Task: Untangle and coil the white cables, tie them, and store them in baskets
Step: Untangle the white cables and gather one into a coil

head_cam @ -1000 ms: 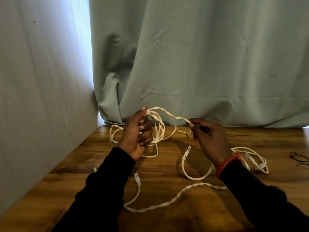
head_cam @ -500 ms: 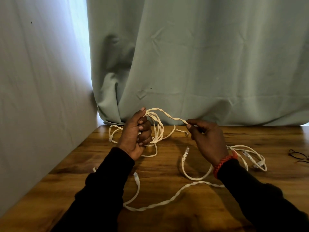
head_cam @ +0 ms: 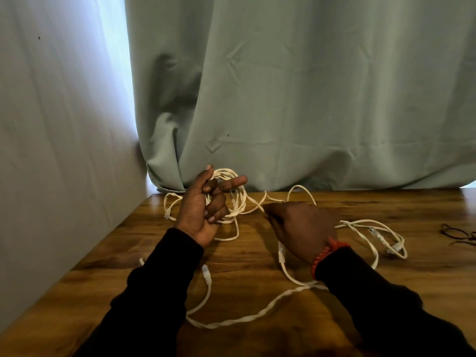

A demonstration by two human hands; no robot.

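White cables lie tangled across the wooden table (head_cam: 257,258). My left hand (head_cam: 203,207) holds a bunch of white cable loops (head_cam: 238,199) above the table's back left, lower fingers curled round them, index finger sticking out to the right. My right hand (head_cam: 301,228) is low over the table at the middle and pinches a strand that runs from those loops. A twisted cable length (head_cam: 247,318) trails along the table toward me. A plug end (head_cam: 205,270) lies by my left sleeve. More loops with plugs (head_cam: 381,235) lie to the right.
A grey-green curtain (head_cam: 296,99) hangs along the table's back edge, and a pale wall (head_cam: 51,150) runs along its left side. Dark-rimmed glasses (head_cam: 458,234) lie at the far right of the table. No basket is in view.
My right hand has dropped toward the table and pulled the strand down with it. My left index finger has straightened out from the loops.
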